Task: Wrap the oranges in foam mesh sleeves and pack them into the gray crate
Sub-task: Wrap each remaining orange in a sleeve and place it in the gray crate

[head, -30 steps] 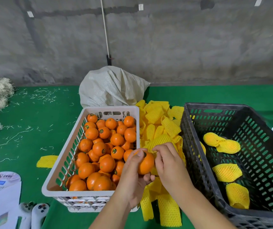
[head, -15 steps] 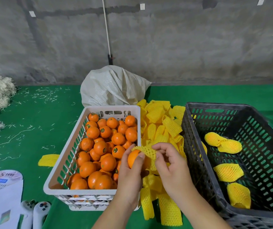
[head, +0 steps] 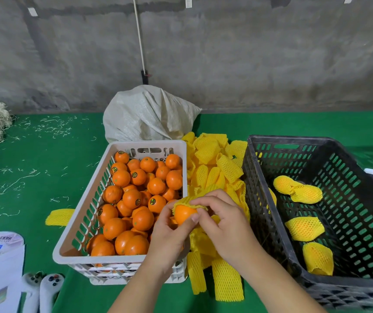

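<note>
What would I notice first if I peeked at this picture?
Probably the white crate heaped with bright oranges, on the green floor left of the middle. Next to it, the left hand holds one orange while the right hand pulls a yellow foam sleeve over its top. Behind the hands lies a pile of yellow sleeves, and the gray crate on the right holds a few wrapped oranges.

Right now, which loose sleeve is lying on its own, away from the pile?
The flat yellow sleeve on the green mat left of the white crate; all other empty sleeves are heaped in the pile between the crates.
</note>
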`<state>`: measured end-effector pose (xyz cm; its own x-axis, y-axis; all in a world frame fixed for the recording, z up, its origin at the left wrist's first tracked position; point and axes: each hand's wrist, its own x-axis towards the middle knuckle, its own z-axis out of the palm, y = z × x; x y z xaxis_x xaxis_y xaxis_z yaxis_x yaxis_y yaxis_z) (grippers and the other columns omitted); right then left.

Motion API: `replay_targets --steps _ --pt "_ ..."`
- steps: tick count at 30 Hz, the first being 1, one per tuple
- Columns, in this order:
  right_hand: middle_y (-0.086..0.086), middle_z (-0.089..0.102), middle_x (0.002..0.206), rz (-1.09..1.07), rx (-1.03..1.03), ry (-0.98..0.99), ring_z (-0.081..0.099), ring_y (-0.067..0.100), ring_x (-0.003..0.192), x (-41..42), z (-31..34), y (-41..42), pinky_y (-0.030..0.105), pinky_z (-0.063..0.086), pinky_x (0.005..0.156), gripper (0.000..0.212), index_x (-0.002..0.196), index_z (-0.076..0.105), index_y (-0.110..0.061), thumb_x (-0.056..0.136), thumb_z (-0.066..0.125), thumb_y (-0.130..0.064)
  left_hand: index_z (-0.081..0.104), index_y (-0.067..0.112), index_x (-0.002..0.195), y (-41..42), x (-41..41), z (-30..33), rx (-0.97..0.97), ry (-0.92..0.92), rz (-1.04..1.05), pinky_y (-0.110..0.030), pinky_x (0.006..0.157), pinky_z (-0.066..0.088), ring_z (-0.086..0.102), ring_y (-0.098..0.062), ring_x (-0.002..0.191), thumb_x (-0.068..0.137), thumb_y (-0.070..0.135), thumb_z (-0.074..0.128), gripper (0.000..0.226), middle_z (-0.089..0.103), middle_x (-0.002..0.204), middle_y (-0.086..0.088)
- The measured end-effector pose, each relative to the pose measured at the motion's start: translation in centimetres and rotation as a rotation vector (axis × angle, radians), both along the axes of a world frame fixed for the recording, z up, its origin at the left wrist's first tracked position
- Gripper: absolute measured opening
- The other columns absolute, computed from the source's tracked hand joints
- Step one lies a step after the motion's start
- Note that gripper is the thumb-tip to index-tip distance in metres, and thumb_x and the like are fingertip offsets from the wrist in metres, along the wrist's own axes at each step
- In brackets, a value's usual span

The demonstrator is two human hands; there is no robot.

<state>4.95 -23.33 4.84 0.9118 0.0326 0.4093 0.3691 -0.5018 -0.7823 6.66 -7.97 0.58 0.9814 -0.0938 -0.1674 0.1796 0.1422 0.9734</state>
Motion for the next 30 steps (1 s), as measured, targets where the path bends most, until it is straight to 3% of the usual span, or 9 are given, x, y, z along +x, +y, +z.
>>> replay_targets --steps 2,5,10,12,15,20,24,27,30 --pt "-0.015 0.056 0.107 0.020 -0.049 -0.059 0.058 -0.004 0.099 -0.4 0.1 1.0 0.008 0.044 0.080 0.020 0.113 0.074 -0.020 0.097 0.064 -0.013 0.064 0.030 0.123 -0.6 0.0 0.0 0.021 0.022 0.075 -0.028 0.063 0.056 0.072 -0.015 0.079 0.093 0.027 0.078 0.033 0.077 0.096 -0.005" --pt "-0.010 0.055 0.110 0.026 -0.108 -0.147 0.054 -0.004 0.095 -0.7 -0.2 1.8 0.010 0.045 0.080 0.022 0.116 0.072 -0.017 0.096 0.063 -0.013 0.057 0.027 0.126 -1.3 0.1 -0.1 -0.008 0.075 0.176 -0.050 0.083 0.059 0.072 -0.026 0.099 0.098 0.019 0.067 0.031 0.074 0.106 -0.010" --pt "-0.007 0.053 0.124 -0.104 -0.081 -0.011 0.054 0.009 0.112 -0.2 -1.9 1.0 0.036 0.052 0.093 0.044 0.135 0.061 -0.018 0.093 0.066 -0.009 0.050 0.013 0.152 -1.6 0.7 0.3 -0.482 0.110 -0.039 -0.054 0.119 0.040 0.054 -0.037 0.140 0.097 0.035 0.064 0.060 0.058 0.148 -0.021" --pt "-0.006 0.058 0.119 -0.138 -0.052 -0.030 0.056 0.009 0.107 0.1 -2.2 0.6 0.040 0.054 0.088 0.041 0.133 0.064 -0.014 0.093 0.060 -0.005 0.042 0.006 0.157 -1.3 0.9 -0.1 -0.542 0.027 -0.109 -0.052 0.117 0.042 0.052 -0.039 0.141 0.092 0.031 0.068 0.074 0.054 0.151 -0.024" --pt "-0.003 0.061 0.112 -0.195 -0.038 -0.104 0.059 0.012 0.098 0.7 -2.2 -0.1 0.038 0.055 0.081 0.037 0.125 0.070 -0.010 0.090 0.058 -0.004 0.044 0.010 0.155 -1.4 1.3 -0.4 -0.467 -0.062 -0.060 -0.043 0.097 0.058 0.066 -0.034 0.115 0.091 0.014 0.066 0.068 0.066 0.130 -0.023" --pt "-0.002 0.060 0.101 -0.166 -0.117 -0.258 0.062 0.014 0.090 0.0 -2.9 0.9 0.028 0.054 0.073 0.026 0.115 0.072 -0.009 0.095 0.057 -0.016 0.056 0.010 0.138 -2.3 2.0 -0.8 -0.460 0.009 0.173 -0.053 0.098 0.057 0.068 -0.040 0.116 0.098 0.029 0.058 0.044 0.065 0.132 -0.028" --pt "-0.001 0.061 0.099 -0.141 -0.161 -0.275 0.064 0.016 0.087 -0.3 -4.3 1.3 0.030 0.056 0.071 0.020 0.111 0.072 -0.010 0.092 0.067 -0.009 0.053 0.011 0.139 -2.5 2.4 -1.5 -0.459 0.090 0.200 -0.069 0.109 0.042 0.061 -0.044 0.114 0.110 0.028 0.054 0.034 0.061 0.127 -0.034" --pt "-0.002 0.060 0.099 -0.167 -0.119 -0.273 0.062 0.015 0.089 0.2 -4.3 0.8 0.031 0.055 0.072 0.019 0.106 0.071 -0.010 0.090 0.062 -0.011 0.044 0.010 0.149 -2.2 1.8 -1.5 -0.491 0.019 0.071 -0.060 0.105 0.047 0.060 -0.043 0.119 0.098 0.016 0.067 0.057 0.062 0.126 -0.028" --pt "-0.002 0.059 0.101 -0.166 -0.094 -0.279 0.061 0.016 0.091 0.6 -4.0 0.3 0.032 0.054 0.074 0.020 0.106 0.067 -0.011 0.090 0.056 -0.014 0.045 0.024 0.151 -1.8 1.6 -0.9 -0.418 -0.074 0.000 -0.048 0.097 0.057 0.066 -0.039 0.122 0.091 0.005 0.073 0.069 0.065 0.134 -0.023"
